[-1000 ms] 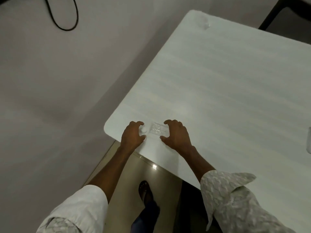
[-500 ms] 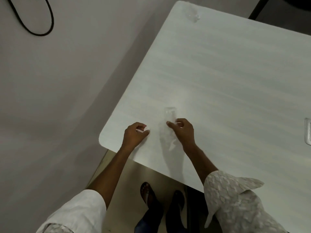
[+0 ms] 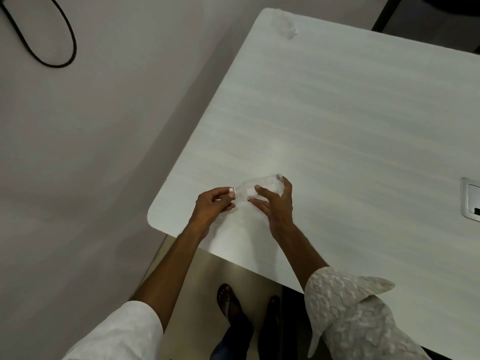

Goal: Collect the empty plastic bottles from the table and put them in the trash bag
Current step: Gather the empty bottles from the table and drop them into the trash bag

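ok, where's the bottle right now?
Head view: the bottle is held sideways above the table's near-left corner, left hand at its cap end, right hand on its body.

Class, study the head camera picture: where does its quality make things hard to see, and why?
Head view: dim, soft light; the clear bottle nearly vanishes against the pale table; a second clear object at the far corner is too faint to identify; the hands cast faint shadows; wide-angle bending curves the table edges.

No legible text anywhere.
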